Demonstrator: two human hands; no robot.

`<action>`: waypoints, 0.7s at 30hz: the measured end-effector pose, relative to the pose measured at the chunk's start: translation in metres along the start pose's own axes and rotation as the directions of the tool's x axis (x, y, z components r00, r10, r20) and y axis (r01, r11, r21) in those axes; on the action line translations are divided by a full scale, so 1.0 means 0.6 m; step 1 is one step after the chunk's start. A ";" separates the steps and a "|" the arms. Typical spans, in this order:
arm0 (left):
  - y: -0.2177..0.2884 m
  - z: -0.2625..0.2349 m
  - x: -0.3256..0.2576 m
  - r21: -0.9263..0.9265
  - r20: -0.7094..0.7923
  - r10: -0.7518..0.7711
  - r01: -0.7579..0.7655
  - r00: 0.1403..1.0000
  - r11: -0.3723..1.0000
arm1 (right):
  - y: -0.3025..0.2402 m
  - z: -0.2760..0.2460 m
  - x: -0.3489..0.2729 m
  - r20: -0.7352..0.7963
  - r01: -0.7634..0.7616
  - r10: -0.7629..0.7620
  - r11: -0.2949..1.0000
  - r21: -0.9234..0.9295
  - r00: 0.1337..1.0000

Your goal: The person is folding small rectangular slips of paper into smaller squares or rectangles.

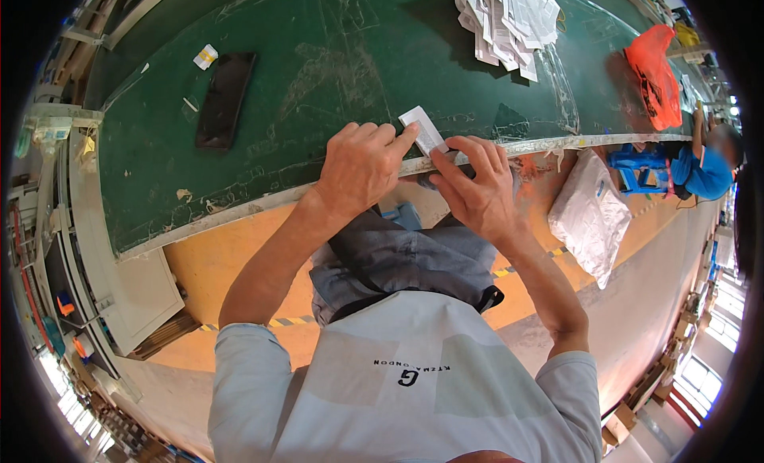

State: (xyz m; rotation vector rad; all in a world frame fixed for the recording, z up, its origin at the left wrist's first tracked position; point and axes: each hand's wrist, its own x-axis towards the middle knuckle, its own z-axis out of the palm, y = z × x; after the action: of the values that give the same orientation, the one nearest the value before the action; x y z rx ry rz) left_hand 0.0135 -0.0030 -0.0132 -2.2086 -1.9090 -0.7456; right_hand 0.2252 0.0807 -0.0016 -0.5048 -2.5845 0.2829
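Note:
A small folded white paper leaflet [426, 130] lies at the near edge of the green tabletop [318, 81], printed on its upper face. My left hand [362, 164] is closed, its index fingertip pressing on the leaflet's left side while the other fingers curl under. At the leaflet's near right end, my right hand [481, 184] pinches it between thumb and fingers. Part of that end is hidden by the fingers. Farther back on the table sits a loose heap of similar white leaflets [509, 25].
A black phone [225, 101] and a small white-and-yellow packet [205, 57] lie left on the table. A red plastic bag [654, 77] rests at the right. Beside the table's right part are a white sack [590, 212], a blue stool [643, 176] and a person in blue [703, 175].

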 end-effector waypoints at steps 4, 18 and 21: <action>-0.002 0.005 -0.004 -0.011 0.004 -0.004 0.004 1.000 1.000 | 0.002 0.004 -0.006 0.011 0.028 -0.028 0.998 -0.063 1.000; 0.005 0.003 0.036 -0.055 -0.042 0.076 -0.079 0.996 0.995 | 0.028 -0.055 -0.008 0.025 -0.037 0.040 0.995 -0.088 0.999; -0.014 -0.003 0.007 -0.042 -0.005 0.073 -0.073 0.997 0.996 | 0.035 -0.012 -0.017 -0.046 0.003 0.002 0.995 0.096 0.999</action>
State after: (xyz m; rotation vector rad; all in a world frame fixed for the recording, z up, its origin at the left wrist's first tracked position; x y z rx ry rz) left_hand 0.0051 0.0014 -0.0117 -2.2866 -1.8168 -0.7847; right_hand 0.2435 0.0967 -0.0062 -0.4704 -2.5127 0.3890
